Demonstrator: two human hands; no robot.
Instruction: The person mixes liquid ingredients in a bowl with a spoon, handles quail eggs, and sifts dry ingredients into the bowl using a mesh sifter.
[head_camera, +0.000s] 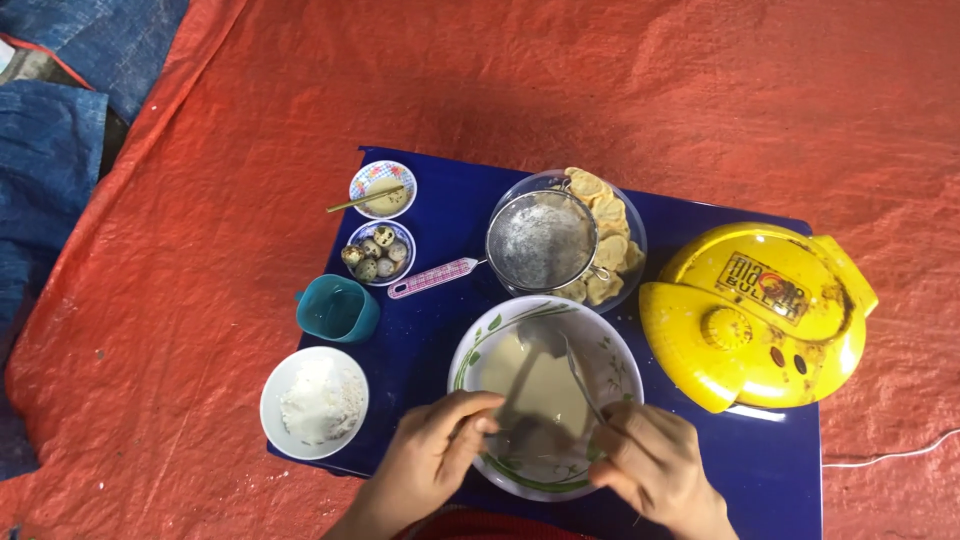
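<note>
A red tarp (600, 90) covered the ground, with a blue table (450, 200) set on it. At three o'clock on the table sat a yellow cooker (755, 315), lid closed. At six o'clock stood the bowl (545, 395), white with green leaf trim, holding pale batter. At twelve o'clock a glass dish (625, 235) held round yellow wafers (608, 212), with a floured sieve (540, 242) resting across it, its pink handle pointing to nine o'clock. The left hand (430, 455) was closed around a spoon (520, 385) dipped in the batter; the right hand (650, 465) pinched a thin utensil (580, 375), blurred, over the bowl's five o'clock rim. At eight o'clock was a white bowl of flour (314, 403), above it a teal cup (337, 308), then a small dish of quail eggs (378, 252) and a saucer (383, 188) with a stick across it.
</note>
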